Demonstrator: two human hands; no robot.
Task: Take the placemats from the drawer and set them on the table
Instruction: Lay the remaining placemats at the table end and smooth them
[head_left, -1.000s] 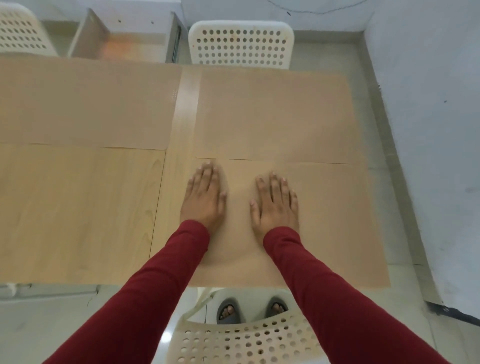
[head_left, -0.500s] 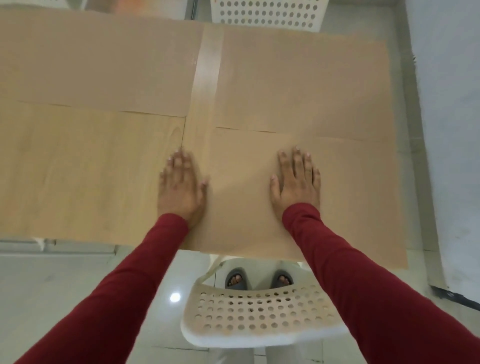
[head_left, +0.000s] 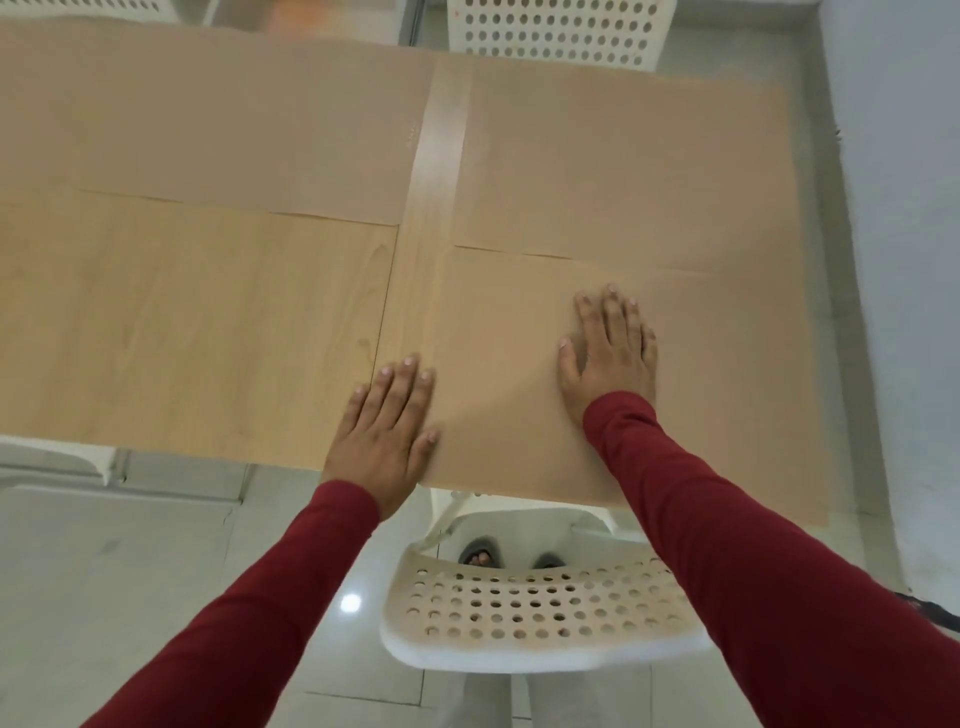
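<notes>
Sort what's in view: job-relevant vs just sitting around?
Job:
- near right placemat, under the flat right hand
- far right placemat
- far left placemat
- left hand, flat at the near mat's left edge
- table

Just there:
- near white chair
- far white chair

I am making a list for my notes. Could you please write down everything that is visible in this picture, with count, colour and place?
placemats: three, tan; two across the far half of the table, one at the near right.
table: one, light wood; bare at the near left and in a strip between the mats.
chairs: one white perforated chair below the near edge, one beyond the far edge; part of a third at far left.
floor: pale tiles, below.
wall: pale, right.
sandalled feet: two, under the near chair.
left hand: flat at the near mat's left edge.
right hand: flat on the near mat.
sleeves: two, dark red.
</notes>
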